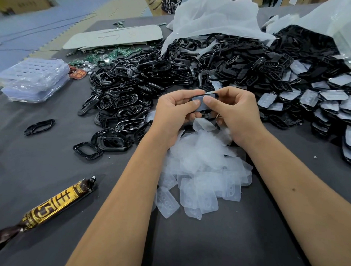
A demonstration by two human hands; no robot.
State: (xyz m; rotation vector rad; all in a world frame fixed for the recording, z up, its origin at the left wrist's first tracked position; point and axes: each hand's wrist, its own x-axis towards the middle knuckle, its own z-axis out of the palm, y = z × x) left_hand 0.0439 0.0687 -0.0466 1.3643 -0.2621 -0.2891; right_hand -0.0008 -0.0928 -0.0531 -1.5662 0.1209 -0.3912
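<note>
The left hand (172,111) and right hand (237,113) both pinch the black frame (203,108) in the middle of the picture, and its clear pad (199,98) may sit crooked if the thumbs push too hard.

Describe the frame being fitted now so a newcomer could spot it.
Find the heap of black frames on the grey table. Just in front, above the translucent pads, the left hand and right hand pinch one frame. It alone is lifted, a pad covering its opening.
</note>
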